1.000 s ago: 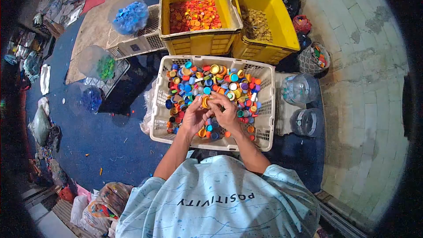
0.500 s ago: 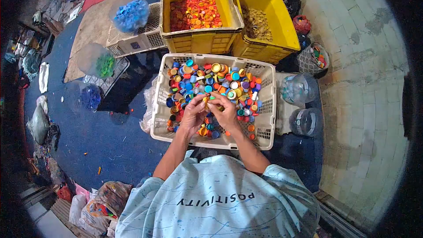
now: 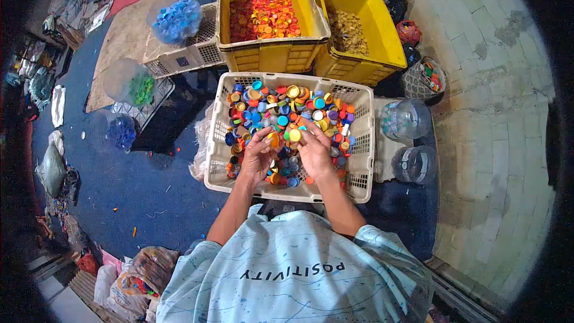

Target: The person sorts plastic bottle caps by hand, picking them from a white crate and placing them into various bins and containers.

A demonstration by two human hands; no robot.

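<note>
The orange cap [image 3: 274, 139] is in our left hand [image 3: 257, 157], pinched between the thumb and fingers. Our right hand [image 3: 315, 154] pinches a yellow cap [image 3: 295, 135], just beside the orange one, with its round face up. A bit of green [image 3: 287, 135] shows between the two caps, but we cannot tell if we are holding it. Our hands are near each other, but not touching, over a big white basket [image 3: 289, 197]. Under and all around our grip, the basket has lots of mixed caps [image 3: 320, 103], blue, red, orange and more. Past our hands, on the far side of the basket, we see a big bin [image 3: 272, 57] with red and orange caps and, to its right, a yellow bin [image 3: 382, 30] with tan bits inside. Well to the left of our grip are three clear tubs with light blue things [image 3: 177, 21], green things [image 3: 142, 88] and dark blue things [image 3: 122, 133]. To the right of our grip, two clear jugs [image 3: 406, 119] sit outside the basket, near its side.
</note>
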